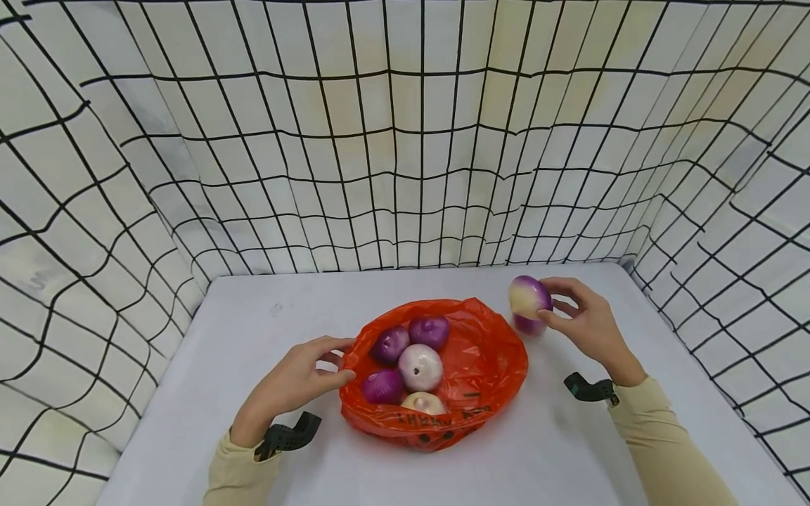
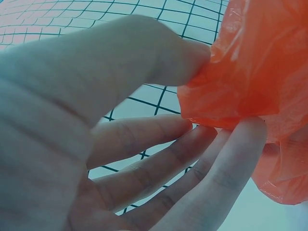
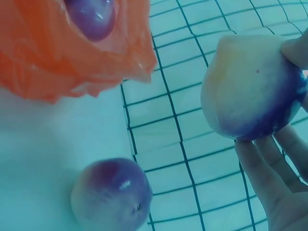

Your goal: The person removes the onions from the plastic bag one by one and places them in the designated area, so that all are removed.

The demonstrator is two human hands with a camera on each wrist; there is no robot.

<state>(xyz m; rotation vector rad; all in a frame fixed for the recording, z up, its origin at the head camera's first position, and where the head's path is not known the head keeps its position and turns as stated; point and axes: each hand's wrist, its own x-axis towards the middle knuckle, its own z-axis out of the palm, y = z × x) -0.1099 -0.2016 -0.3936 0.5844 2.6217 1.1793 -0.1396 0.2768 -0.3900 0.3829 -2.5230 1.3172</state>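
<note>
White table (image 1: 190,393); white grid-lined curtain walls (image 1: 405,140) on three sides.

From my head view, the only writing I can find is a line of dark print on the near outer wall of the orange plastic bag (image 1: 436,422), close to where it meets the bench (image 1: 557,450). The letters run across crumpled film and are too small and distorted for me to read. Neither wrist view shows any print, label or number.

Left hand (image 1: 297,383) pinching with thumb and fingers; right hand (image 1: 585,320) raised, fingers curled in grip.
</note>
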